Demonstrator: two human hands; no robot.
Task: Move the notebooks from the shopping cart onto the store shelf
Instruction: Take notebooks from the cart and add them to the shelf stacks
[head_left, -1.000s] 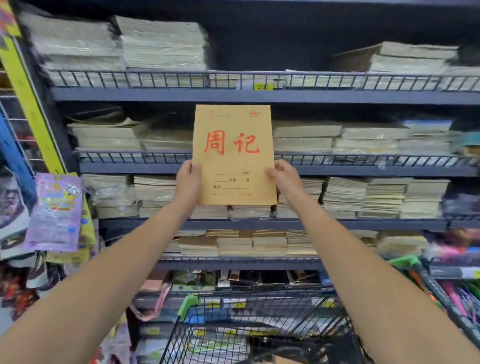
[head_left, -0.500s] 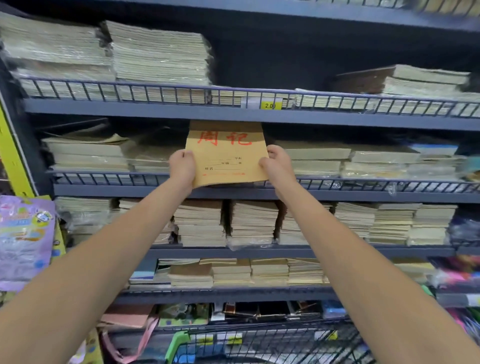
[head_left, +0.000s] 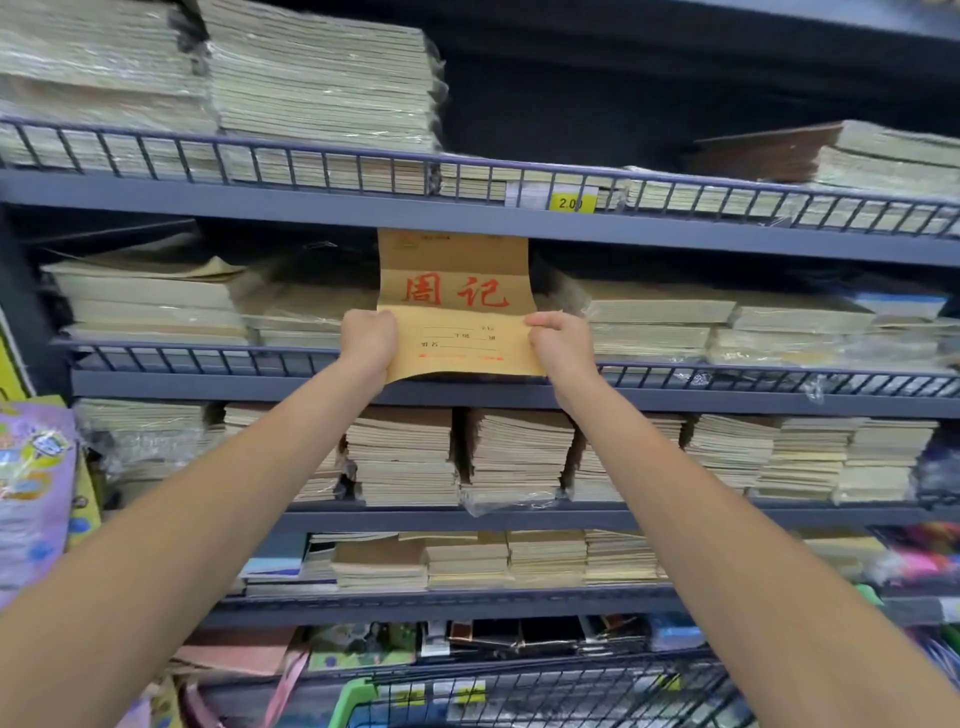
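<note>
Notebook (head_left: 457, 306) transfer, insertion stage. Pinched at its two side edges, left hand (head_left: 368, 338) and right hand (head_left: 561, 343) each curled tight on the brown cover. Carried over the last second from an upright pose in front of the shelving, full cover then in view, up to the second shelf (head_left: 208, 358). Now poked top-first into the gap between stacks, top edge hidden under the front lip of the upper shelf (head_left: 311, 213), bottom edge just above the wire rail. Bowed across the middle, probably from meeting the lip or the stacks behind. Judged not yet laid down: to be tipped flat and pushed in before release.

Printed on the cover in large red characters: 周记. Below these, ruled form lines with small labels, too small to read; at the top, a faint red mark, illegible. On the upper rail, yellow price tag (head_left: 570, 202) reading 2.00. Shopping cart (head_left: 571, 696) at the bottom edge, contents not discernible.
</note>
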